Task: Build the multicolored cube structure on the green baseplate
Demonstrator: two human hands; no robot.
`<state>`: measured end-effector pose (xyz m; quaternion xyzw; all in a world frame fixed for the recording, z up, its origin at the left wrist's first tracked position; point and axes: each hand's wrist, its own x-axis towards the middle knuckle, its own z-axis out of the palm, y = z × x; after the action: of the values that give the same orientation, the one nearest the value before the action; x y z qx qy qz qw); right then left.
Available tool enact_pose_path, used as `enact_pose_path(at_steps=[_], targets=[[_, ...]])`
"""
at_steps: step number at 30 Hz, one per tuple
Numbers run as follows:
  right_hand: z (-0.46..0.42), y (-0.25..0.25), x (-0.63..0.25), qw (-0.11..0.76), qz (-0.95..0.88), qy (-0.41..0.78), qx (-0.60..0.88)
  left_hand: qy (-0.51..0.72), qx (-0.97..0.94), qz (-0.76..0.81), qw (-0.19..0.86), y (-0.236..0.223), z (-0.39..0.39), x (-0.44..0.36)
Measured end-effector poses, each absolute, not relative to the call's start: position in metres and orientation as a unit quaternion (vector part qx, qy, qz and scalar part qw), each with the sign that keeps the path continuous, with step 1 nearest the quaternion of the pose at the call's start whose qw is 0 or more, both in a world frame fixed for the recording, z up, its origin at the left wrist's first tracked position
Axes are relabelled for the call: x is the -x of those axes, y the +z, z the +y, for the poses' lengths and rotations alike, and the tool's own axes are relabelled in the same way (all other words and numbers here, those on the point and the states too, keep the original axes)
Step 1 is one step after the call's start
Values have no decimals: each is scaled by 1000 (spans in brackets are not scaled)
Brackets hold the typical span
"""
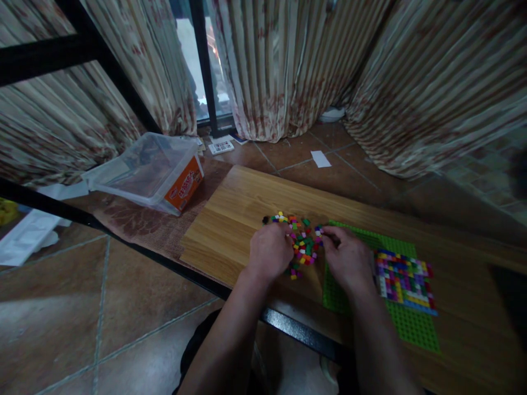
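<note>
A loose pile of small coloured toy bricks (304, 249) lies on the wooden tabletop between my two hands. My left hand (272, 249) is curled at the pile's left side, its fingertips down among the bricks; whether they grip one is hidden. With thumb and fingers closed together, my right hand (348, 260) pinches a few small toy bricks (318, 231), purple, white and dark blue, at the pile's right edge. Beneath my right wrist lies a green studded baseplate (415, 326). On its right part sits a flat multicoloured block of joined bricks (405, 280).
The wooden tabletop (222, 208) has a dark metal frame edge (296, 329) on my side. A clear plastic box (152, 170) with an orange label stands at the left beyond it. White trays (28, 236) lie farther left. Curtains (280, 66) hang behind; paper (320, 159) lies on the tiled floor.
</note>
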<state>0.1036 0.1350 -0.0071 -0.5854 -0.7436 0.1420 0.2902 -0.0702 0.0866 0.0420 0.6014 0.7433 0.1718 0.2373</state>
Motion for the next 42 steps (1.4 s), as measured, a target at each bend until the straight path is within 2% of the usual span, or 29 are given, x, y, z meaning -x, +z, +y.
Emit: enact_pose_path(at_steps=[3,12,19,25,42], targets=[[135,-9,-100,287,-754,158,570,191,-597,739,247,41,87,70],[127,4,-94,289,-762,304,493,194,-590,738,264,44,86,70],[125,1,-89,249,-809,235,478,194,-592,738,260,43,86,69],[124,-2,-81,262,-790,189,522,192,-588,738,269,45,85,69],[123,-1,-80,223,-801,177,527,183,-592,737,272,48,84,70]])
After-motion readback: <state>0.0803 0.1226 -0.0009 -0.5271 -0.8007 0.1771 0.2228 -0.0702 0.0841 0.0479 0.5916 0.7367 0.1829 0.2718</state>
